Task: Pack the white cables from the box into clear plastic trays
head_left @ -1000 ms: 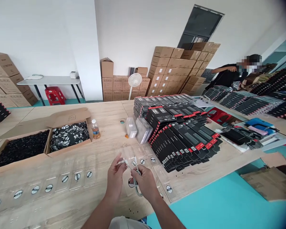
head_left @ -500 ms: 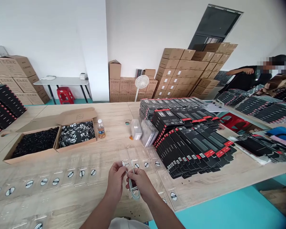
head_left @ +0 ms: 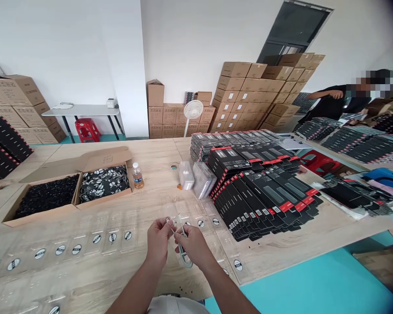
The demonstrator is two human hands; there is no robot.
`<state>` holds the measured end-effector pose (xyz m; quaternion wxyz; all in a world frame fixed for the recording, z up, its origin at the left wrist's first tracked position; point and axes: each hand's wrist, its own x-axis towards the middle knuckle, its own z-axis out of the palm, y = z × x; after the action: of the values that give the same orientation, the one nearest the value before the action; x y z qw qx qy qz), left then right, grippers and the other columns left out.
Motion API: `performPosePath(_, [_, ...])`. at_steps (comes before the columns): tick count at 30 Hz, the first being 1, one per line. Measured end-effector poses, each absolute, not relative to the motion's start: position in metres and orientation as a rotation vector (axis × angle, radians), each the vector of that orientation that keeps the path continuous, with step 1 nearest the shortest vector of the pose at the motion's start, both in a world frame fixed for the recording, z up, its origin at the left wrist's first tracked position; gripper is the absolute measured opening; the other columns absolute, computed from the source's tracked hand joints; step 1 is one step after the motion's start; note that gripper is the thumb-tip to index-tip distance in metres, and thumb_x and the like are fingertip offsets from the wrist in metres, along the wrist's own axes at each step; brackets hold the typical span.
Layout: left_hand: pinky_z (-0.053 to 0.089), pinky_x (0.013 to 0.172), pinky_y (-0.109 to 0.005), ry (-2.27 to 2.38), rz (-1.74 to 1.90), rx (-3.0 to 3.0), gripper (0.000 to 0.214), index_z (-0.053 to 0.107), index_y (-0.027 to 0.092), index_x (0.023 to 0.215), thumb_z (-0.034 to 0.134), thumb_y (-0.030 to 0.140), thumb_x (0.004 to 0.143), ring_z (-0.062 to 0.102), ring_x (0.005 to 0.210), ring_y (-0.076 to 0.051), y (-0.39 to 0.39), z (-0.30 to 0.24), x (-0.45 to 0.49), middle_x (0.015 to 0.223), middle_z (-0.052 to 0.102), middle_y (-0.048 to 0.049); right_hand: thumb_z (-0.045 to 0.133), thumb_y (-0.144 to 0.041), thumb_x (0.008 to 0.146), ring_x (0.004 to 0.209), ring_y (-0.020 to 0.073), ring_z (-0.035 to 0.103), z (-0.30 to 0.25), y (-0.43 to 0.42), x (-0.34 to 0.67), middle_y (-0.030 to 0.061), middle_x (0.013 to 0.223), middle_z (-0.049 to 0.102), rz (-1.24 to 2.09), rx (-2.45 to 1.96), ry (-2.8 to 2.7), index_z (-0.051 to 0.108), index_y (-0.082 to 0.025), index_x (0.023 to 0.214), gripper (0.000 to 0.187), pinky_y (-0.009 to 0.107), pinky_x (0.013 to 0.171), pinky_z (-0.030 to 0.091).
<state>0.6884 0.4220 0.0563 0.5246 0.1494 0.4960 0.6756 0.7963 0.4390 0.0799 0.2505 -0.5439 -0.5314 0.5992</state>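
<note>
Both my hands are held close together just above the wooden table [head_left: 275, 253], near its front edge. My left hand [head_left: 158, 241] pinches one end of a white cable [head_left: 183, 255] between thumb and fingers. My right hand [head_left: 194, 243] is closed around the cable's looped part, which hangs down below the fingers. Clear plastic blister trays [head_left: 111, 237] with round black-and-white stickers lie in a row on the table to the left and behind my hands.
Fanned stacks of black and red retail boxes [head_left: 262, 192] fill the table to the right. Two open cartons [head_left: 72, 192] of black parts, a small bottle [head_left: 137, 175] and clear tray stacks [head_left: 196, 176] stand behind. Another person [head_left: 340, 102] works at the far right.
My hands stay together on the cable; its loop has shifted slightly in my right hand. The view swung right, then settled.
</note>
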Motion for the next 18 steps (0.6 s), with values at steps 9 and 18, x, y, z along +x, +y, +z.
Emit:
performPosePath(9, [0.05,0.064,-0.029,1.023,1.511,0.327,0.027,0.062,0.014,0.071,0.08,0.032,0.059,0.059,0.06,-0.013,0.4194,0.0565,0.6837,0.064,0.062,0.0008,0.061,-0.042,0.071,0.042,0.0133,0.06,0.0751,0.441,0.8031,-0.0043,0.055,0.058,1.642,-1.463,-1.414,0.053,-0.018,0.068,0.025,0.021,0.039,0.041])
performPosePath(18, [0.041,0.046,-0.024,1.138,1.589,0.335,0.025,0.056,0.017,0.064,0.076,0.031,0.06,0.055,0.046,-0.013,0.4208,0.0518,0.6907,0.051,0.058,0.0041,0.058,-0.034,0.075,0.047,0.0143,0.06,0.0755,0.4362,0.7979,-0.0012,0.058,0.062,1.601,-1.515,-1.56,0.053,-0.019,0.065,0.019,0.024,0.047,0.042])
